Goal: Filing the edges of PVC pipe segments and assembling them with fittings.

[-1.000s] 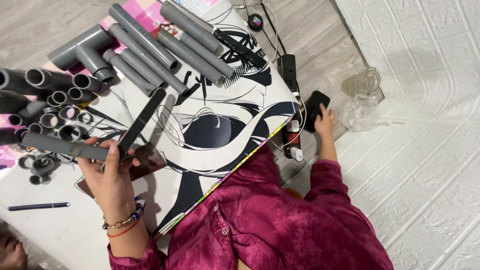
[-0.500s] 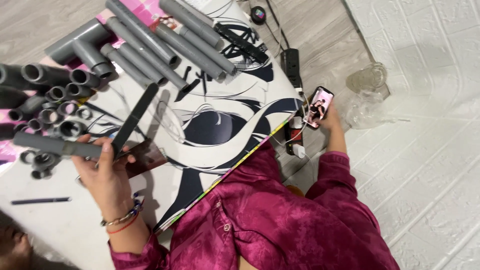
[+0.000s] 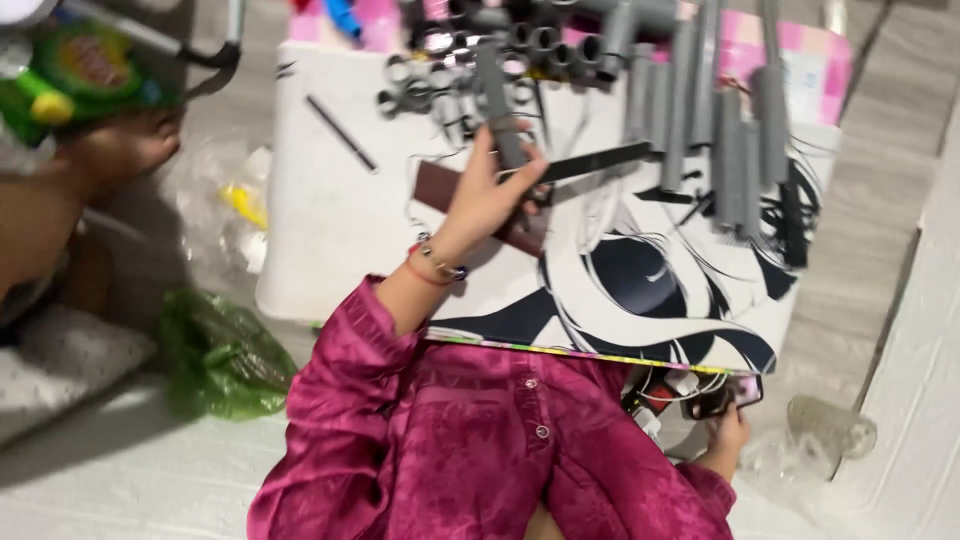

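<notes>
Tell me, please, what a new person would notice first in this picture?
Probably the person's left hand in the upper middle, gripping a grey pipe and a dark flat strip over a white board with a black drawing. Many more grey pipes lie along its far edge. At the lower right, the right hand holds a phone.

Motion blur smears the whole view, so the grey pipe pieces [image 3: 520, 45] at the top edge run together and are cut off. The right hand [image 3: 728, 432] is half hidden behind the worktop [image 3: 330, 220] edge; the phone [image 3: 722, 397] screen is unreadable.
</notes>
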